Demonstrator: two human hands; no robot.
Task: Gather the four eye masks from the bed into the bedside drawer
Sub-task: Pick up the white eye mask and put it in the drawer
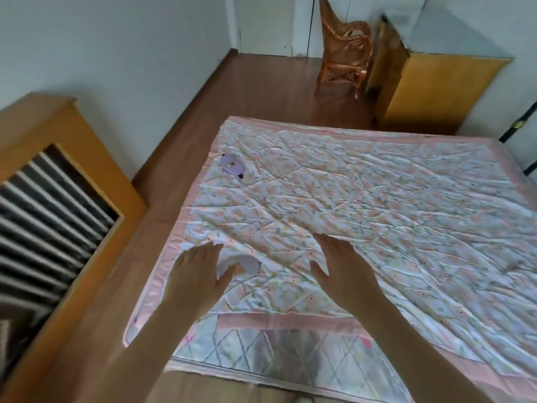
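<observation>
A pale lilac eye mask [246, 265] lies near the bed's left edge, partly under my left hand [200, 274], whose fingers are spread and whose thumb touches the mask. A second, purple eye mask [231, 165] with a dark strap lies farther up the left side of the quilt. My right hand [343, 269] hovers open over the floral quilt [377, 205], holding nothing. No drawer shows in this view.
A wooden unit [72, 158] with a striped panel stands left of the bed, across a strip of wood floor [180, 158]. A wicker chair [345, 50] and a yellow cabinet [436, 91] stand beyond the foot of the bed.
</observation>
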